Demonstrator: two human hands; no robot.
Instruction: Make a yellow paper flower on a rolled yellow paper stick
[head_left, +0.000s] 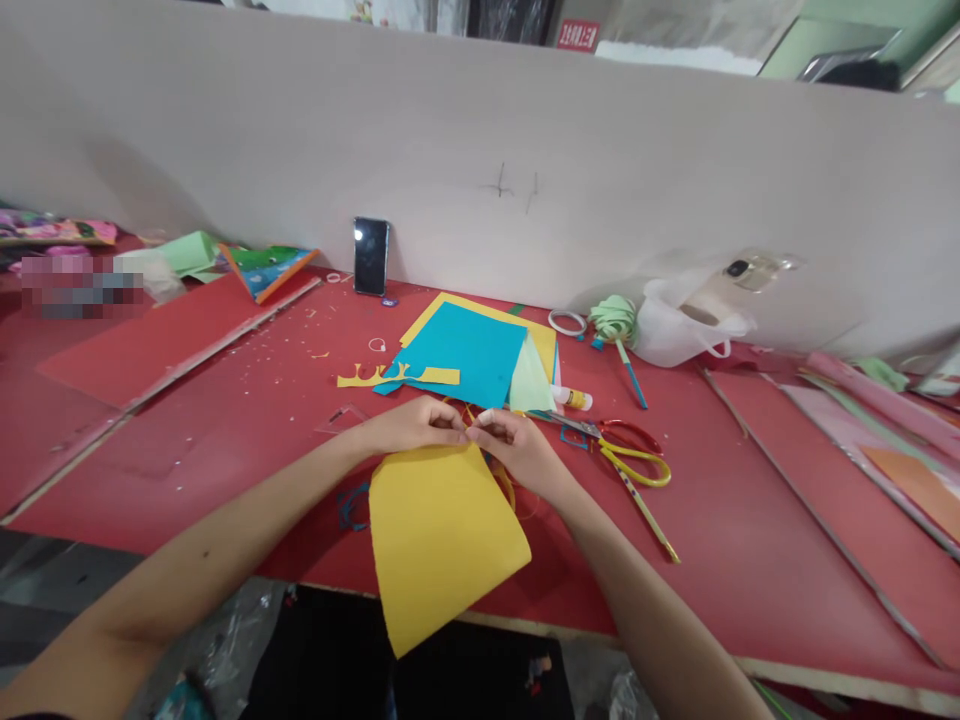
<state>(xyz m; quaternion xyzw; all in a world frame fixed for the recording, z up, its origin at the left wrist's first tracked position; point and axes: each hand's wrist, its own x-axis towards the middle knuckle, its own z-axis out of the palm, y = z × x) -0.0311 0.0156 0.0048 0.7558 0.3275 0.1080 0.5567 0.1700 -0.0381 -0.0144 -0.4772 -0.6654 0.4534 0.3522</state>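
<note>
A yellow sheet of paper (446, 540) hangs between my hands, its lower part reaching past the table's front edge. My left hand (424, 424) pinches its top edge, fingers curled. Close beside it, my right hand (511, 440) grips the same edge near the top corner, thumbs almost touching. Just beyond the hands lie a blue sheet (465, 345), a cut yellow strip (442, 376) with scalloped notches and a pale green piece (531, 378). Scissors (634, 465) with red and yellow handles rest right of my right hand, over a pencil (649, 520).
A glue stick (574, 398) lies beyond the scissors. Farther back stand a phone (371, 257) against the wall, a tape roll (567, 322), a green paper flower (613, 320) and a white plastic bag (682, 325). Paper scraps dot the red table (247, 440).
</note>
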